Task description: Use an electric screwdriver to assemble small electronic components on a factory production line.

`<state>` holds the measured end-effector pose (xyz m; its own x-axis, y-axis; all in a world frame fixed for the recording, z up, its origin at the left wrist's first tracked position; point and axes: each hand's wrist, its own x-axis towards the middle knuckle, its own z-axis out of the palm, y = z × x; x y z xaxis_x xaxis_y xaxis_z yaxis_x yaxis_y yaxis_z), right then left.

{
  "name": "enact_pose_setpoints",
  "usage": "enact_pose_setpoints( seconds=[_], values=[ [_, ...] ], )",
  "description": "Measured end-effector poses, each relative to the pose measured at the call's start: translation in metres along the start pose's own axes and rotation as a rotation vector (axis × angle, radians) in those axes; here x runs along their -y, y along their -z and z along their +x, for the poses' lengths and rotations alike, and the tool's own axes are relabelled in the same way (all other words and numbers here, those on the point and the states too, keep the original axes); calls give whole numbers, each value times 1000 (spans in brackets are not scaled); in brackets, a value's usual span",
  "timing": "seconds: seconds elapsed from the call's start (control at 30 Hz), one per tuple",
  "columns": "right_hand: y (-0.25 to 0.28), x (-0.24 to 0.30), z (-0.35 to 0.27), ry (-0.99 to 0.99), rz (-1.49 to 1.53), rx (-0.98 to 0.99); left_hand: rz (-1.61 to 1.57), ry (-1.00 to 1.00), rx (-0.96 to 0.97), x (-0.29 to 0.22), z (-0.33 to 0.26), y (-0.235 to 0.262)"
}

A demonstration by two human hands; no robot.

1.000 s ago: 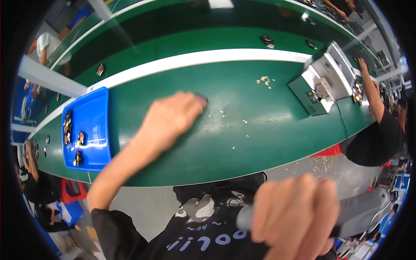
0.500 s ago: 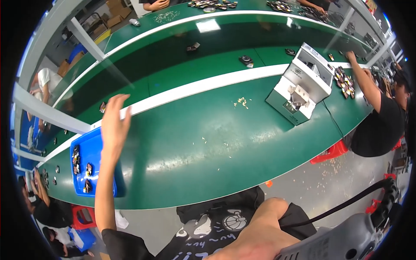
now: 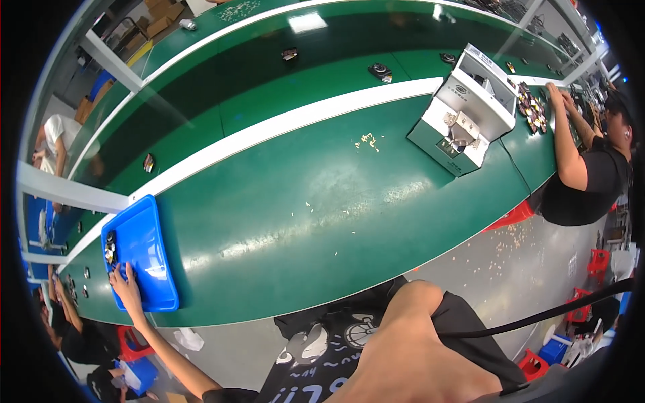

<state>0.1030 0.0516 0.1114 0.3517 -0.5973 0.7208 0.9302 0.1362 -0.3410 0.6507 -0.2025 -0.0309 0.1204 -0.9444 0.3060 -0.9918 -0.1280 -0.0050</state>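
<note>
My left hand point(image 3: 125, 287) reaches over the blue plastic tray point(image 3: 152, 248) at the left of the table. Its fingers are apart and bent down at the small dark parts inside. A few of these dark parts point(image 3: 111, 250), with pale and yellowish bits, lie along the tray's left side. Others seen there before are hidden under the hand, so whether the fingertips touch one is unclear. My right hand is out of the picture.
A white-and-green box point(image 3: 463, 124) with metal pieces in front stands at the right. Behind a white rail point(image 3: 295, 114), a green belt carries dark parts point(image 3: 381, 72). Tiny pale bits point(image 3: 368, 142) litter the table. A co-worker point(image 3: 583, 161) sits at right beside a pile of parts point(image 3: 533, 111).
My left hand has come back from the belt beyond the rail, down to the parts in the tray. A dark part on the belt has shifted, and the co-worker's arms have moved.
</note>
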Motion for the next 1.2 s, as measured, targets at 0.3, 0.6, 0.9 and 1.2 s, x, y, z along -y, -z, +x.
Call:
enact_pose_setpoints(
  seconds=[0.3,0.6,0.9,1.2],
  values=[
    [5,22,-46,-63,-25,205,-250,10,53,-60,-39,19],
    [29,138,-11,-50,-920,-122,-410,40,-131,-48,-28,18],
    [54,117,-106,465,-1580,-1074,-839,-355,33,-321,-121,117],
    [51,186,-82,628,-1499,-969,-400,-592,320,-395,-180,114]
  ],
)
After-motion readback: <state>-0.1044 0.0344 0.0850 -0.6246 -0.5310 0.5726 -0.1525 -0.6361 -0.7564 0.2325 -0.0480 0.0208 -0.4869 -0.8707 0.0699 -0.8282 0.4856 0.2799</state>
